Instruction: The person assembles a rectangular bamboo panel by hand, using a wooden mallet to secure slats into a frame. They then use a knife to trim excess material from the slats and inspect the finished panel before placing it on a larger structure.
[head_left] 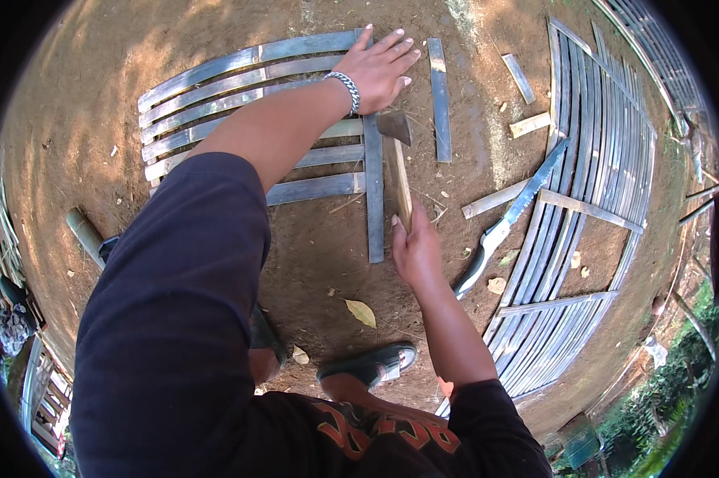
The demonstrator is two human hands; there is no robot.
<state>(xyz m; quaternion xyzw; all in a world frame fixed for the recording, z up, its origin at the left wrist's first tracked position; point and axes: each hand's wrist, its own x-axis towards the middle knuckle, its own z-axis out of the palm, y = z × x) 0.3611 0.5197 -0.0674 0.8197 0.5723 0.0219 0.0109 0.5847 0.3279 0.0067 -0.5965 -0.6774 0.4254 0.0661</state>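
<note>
L hand flat on slat frame, far-R corner; R hand grips hatchet (v. close); mis-swing could cut L.

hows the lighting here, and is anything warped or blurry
Head view: dappled sunlight mottles the ground at upper left; head view: fisheye distortion bows the slatted panel at right, and the picture's corners go black; head view: the left hand and hatchet look fairly sharp.

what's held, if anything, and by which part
The right hand holds an axe by the lower end of its handle; the left hand rests open on slats.
</note>
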